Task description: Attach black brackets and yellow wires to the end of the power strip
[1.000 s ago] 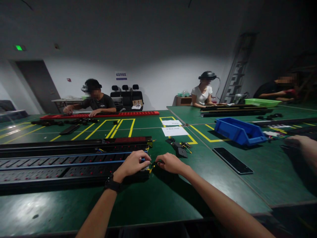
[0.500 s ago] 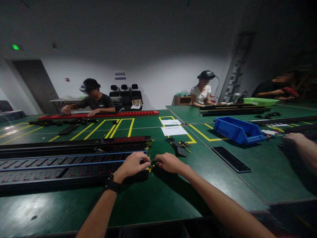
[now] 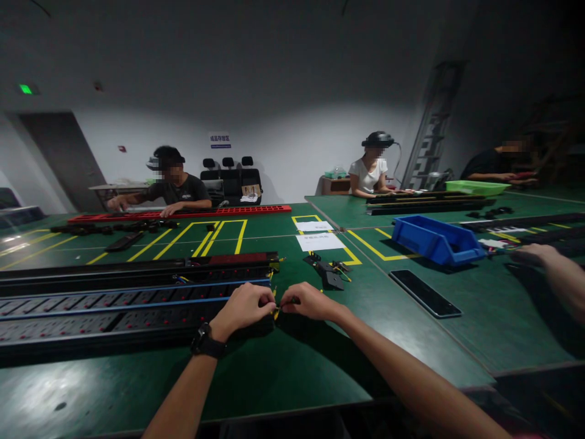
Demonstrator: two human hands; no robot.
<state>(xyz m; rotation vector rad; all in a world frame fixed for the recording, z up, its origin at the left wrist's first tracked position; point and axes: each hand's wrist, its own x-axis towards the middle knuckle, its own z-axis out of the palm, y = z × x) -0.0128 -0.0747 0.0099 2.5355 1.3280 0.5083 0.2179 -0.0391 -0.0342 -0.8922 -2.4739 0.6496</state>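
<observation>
A long black power strip (image 3: 114, 311) with red switches and blue wires lies across the green table (image 3: 283, 366) in front of me. My left hand (image 3: 244, 310), a dark watch on its wrist, is curled over the strip's right end. My right hand (image 3: 307, 301) pinches a small yellow-tipped wire piece (image 3: 277, 312) at that same end, fingertips nearly touching the left hand's. A second black strip (image 3: 137, 268) lies just behind the first.
Small black parts (image 3: 329, 271) and two white papers (image 3: 320, 241) lie beyond my hands. A blue bin (image 3: 434, 239) and a flat black panel (image 3: 425, 294) sit to the right. Another person's hand (image 3: 532, 255) reaches in at the right edge. Three people work at the far tables.
My right hand has moved left, closing the gap to my left hand at the strip's end. The view has shifted slightly.
</observation>
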